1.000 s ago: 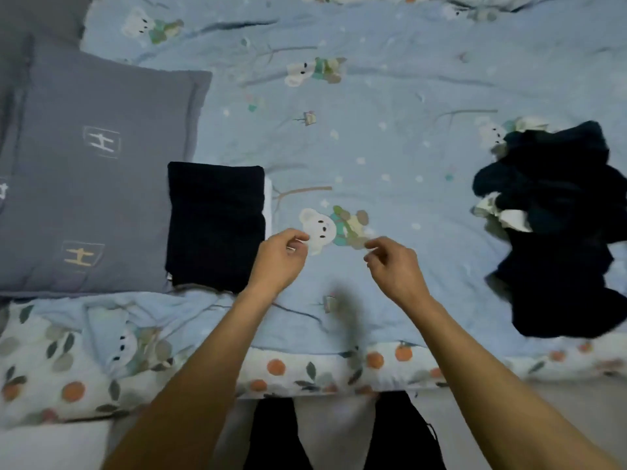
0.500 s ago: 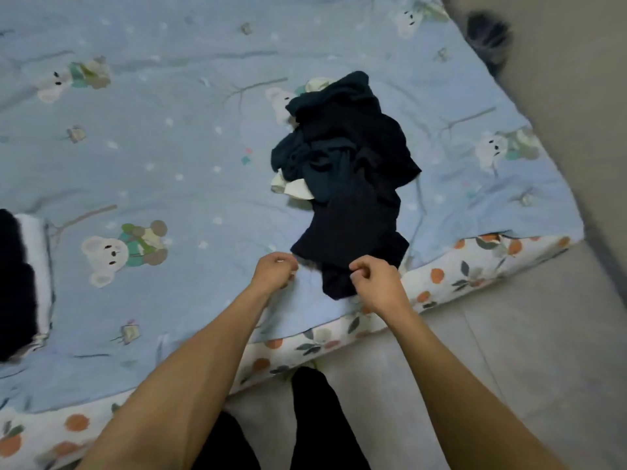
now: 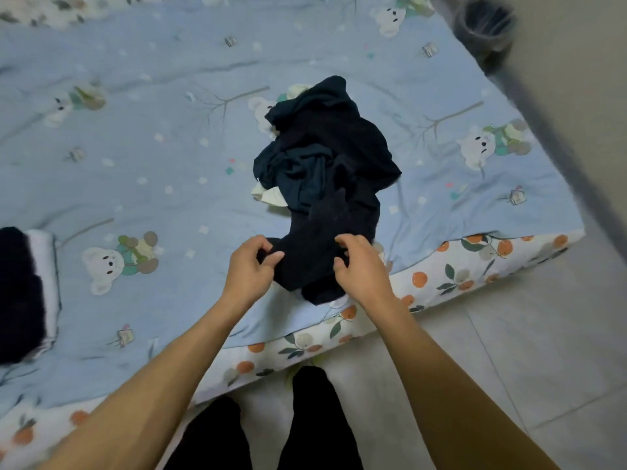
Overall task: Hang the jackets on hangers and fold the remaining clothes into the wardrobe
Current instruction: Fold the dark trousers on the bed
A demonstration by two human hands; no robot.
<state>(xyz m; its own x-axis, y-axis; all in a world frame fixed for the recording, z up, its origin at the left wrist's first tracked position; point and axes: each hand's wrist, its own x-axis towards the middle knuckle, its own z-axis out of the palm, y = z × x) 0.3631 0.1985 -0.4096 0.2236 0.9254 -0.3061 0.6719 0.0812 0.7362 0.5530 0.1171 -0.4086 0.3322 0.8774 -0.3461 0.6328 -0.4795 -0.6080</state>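
Clothes (image 3: 325, 171) in a dark crumpled heap near the front edge of the bed (image 3: 152, 164), toward its right corner, lowest garment almost hanging over that edge. Left hand (image 3: 249, 269) pinching the near left bit of the bottom dark piece, thumb and fingers curled into the fabric. Right hand (image 3: 359, 269) curled onto the near right bit of the same piece, looks like a grip too, though fingertips partly buried in cloth.

Best bet for this step, just guessing: lift straight up and toward the body with both pinches apart, so only one garment peels off and the rest stays put. Worth a little shake to find a hem or waistband before laying flat on the open blue sheet to the left. Risk of dragging the whole tangle off the front edge if pulled sideways. Something pale (image 3: 268, 196) poking out on the left side of the heap, can't tell what.

Containers: no wardrobe or hangers in view. Folded stack (image 3: 23, 293) at the left edge of the bed, dark on top of something white. Dark round bin-like thing (image 3: 485, 25) past the far right corner, contents not visible.
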